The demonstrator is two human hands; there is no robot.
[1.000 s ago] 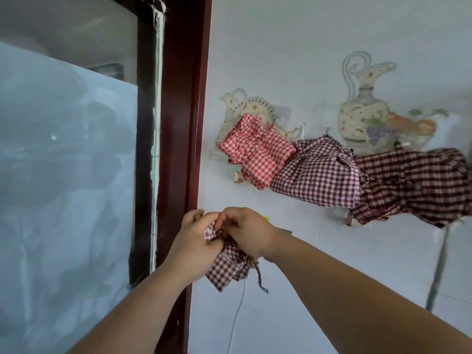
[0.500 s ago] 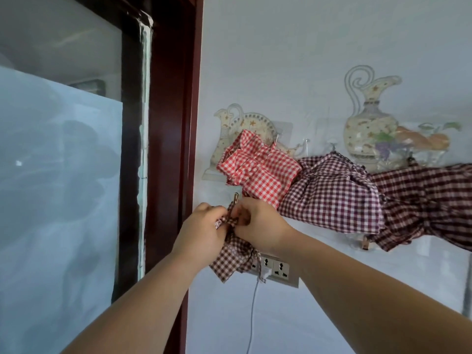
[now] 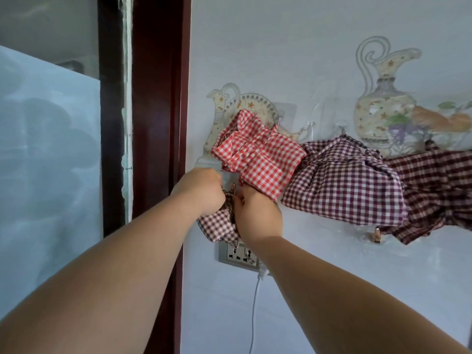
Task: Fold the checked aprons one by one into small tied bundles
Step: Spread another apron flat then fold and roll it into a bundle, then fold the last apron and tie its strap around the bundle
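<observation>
A small brown-and-white checked apron bundle (image 3: 218, 224) is held against the white wall at a small metal hook (image 3: 233, 187). My left hand (image 3: 201, 191) grips its top from the left. My right hand (image 3: 256, 213) holds it from the right, fingers curled on the cloth near the hook. Three more checked bundles hang on wall hooks to the right: a red one (image 3: 260, 154), a purple one (image 3: 344, 185) and a dark maroon one (image 3: 439, 192).
A dark red door frame (image 3: 158, 98) and frosted glass (image 3: 48, 162) stand at the left. Below the bundle is a grey wall socket (image 3: 238, 255) with a white cable (image 3: 255, 307) plugged in. Jug pictures decorate the wall. Another metal hook (image 3: 377, 235) sits under the purple bundle.
Both hands have lifted the brown checked bundle up the wall, from below the socket's height to the hook under the red bundle.
</observation>
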